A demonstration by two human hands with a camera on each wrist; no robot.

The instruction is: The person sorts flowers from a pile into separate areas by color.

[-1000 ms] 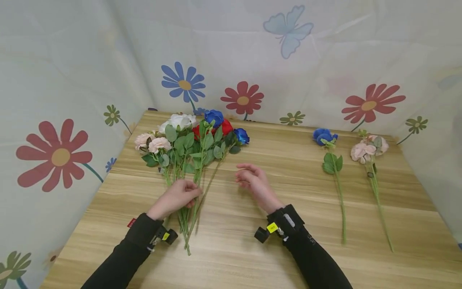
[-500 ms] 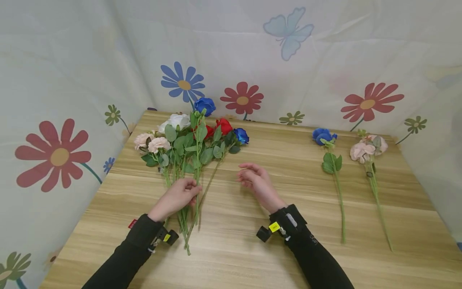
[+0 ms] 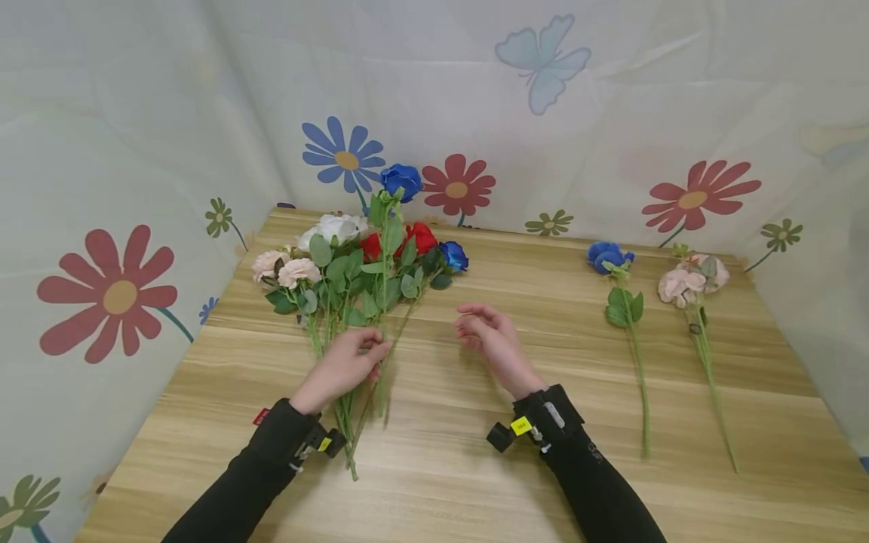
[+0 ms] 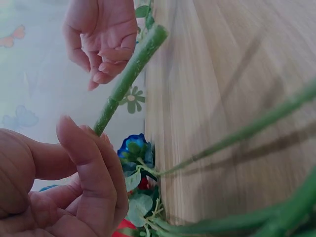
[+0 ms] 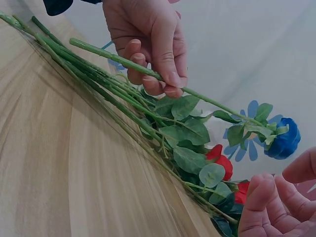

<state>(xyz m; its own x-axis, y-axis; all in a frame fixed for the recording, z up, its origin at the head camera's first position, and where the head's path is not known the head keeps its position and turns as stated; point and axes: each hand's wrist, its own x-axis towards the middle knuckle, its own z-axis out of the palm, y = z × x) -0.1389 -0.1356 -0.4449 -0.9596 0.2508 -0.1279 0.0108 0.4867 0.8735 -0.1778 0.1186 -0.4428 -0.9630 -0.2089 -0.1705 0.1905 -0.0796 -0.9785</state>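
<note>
My left hand (image 3: 345, 368) pinches the stem of a blue rose (image 3: 402, 182) between thumb and fingers. In the right wrist view this rose's stem (image 5: 111, 58) is raised above the other stems, its bloom pointing away toward the backdrop. Below it lies a bunch of artificial flowers: a white rose (image 3: 334, 228), red roses (image 3: 422, 238), light pink flowers (image 3: 299, 273) and another blue rose (image 3: 453, 256), with green leaves and stems gathered toward the front. My right hand (image 3: 498, 348) hovers to the right of the bunch, fingers loosely curved, holding nothing.
On the wooden table (image 3: 475, 483), a separate blue rose (image 3: 609, 256) lies at the right. Beside it are pale pink flowers (image 3: 686, 285) with long stems. A flower-printed curtain (image 3: 577, 136) hangs behind the table and along its sides.
The blue rose in my left hand has risen out of the bunch, its bloom now higher against the curtain. My left hand has moved slightly up and right; my right hand has drifted slightly right.
</note>
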